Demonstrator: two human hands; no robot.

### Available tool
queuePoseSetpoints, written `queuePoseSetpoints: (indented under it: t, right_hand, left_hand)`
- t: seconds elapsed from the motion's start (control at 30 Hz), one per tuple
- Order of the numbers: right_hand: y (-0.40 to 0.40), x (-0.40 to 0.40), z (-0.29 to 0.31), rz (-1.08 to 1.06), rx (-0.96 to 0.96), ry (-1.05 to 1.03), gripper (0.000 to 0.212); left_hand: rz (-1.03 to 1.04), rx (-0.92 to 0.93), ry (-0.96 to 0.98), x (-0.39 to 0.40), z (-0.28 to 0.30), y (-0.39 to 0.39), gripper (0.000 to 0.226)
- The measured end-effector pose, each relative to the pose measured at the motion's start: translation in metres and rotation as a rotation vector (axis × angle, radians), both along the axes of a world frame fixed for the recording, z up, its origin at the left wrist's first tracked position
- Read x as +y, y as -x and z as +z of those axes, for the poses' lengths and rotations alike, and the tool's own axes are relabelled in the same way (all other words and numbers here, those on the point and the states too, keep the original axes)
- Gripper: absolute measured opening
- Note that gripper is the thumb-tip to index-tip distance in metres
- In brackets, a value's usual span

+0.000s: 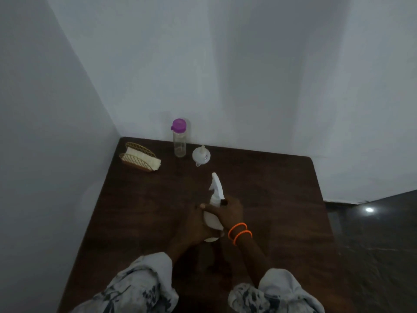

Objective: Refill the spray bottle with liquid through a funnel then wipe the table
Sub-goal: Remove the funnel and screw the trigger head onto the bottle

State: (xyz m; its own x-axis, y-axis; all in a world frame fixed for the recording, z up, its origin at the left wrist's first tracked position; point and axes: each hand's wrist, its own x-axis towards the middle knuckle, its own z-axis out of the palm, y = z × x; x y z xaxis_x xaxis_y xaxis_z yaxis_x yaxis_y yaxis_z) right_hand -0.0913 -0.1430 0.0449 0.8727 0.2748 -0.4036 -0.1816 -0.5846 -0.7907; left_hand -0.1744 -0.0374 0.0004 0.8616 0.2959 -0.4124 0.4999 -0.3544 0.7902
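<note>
A dark wooden table [270,199] is pushed into the corner of two pale walls, under dim light. Near its middle stands the white spray bottle [213,220], its trigger head [217,186] still on and pointing away toward the far wall. The left hand [198,227] wraps the bottle's body low down, likely to keep it from turning, while the right hand [228,212] curls round the neck just under the head, with orange bangles [239,232] on that wrist. This two-handed hold looks like the grip for unscrewing the head, which must come off before anything can be poured in, so the refill appears to be at its opening step. Beyond the bottle, well apart from it, a white funnel [201,155] rests mouth down with its spout up, close to where it will be needed. Just to its left, by the wall, stands a clear bottle [179,143] with a purple cap [179,125], probably the liquid supply; how full it is cannot be judged. Farther left, a small wicker holder [137,160] keeps a folded cloth [144,160] upright and off the wood, presumably for the wiping at the end. Patterned sleeves [140,288] show at the bottom edge.
</note>
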Motion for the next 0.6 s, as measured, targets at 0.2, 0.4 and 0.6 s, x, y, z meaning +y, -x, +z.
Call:
queuePoseSetpoints:
  t: [0.2,0.4,0.6]
  right_hand:
    - [-0.072,0.002,0.007,-0.01,-0.078,-0.056,0.035]
    - [-0.154,0.007,-0.003,-0.017,-0.163,-0.098,0.041]
    - [-0.205,0.022,-0.022,-0.031,-0.246,-0.121,0.046]
  left_hand:
    - [-0.047,-0.029,-0.021,0.021,-0.006,-0.068,0.115]
    - [-0.085,0.011,0.013,0.044,-0.018,-0.145,0.092]
    - [-0.039,0.009,-0.067,0.053,-0.04,-0.203,0.085]
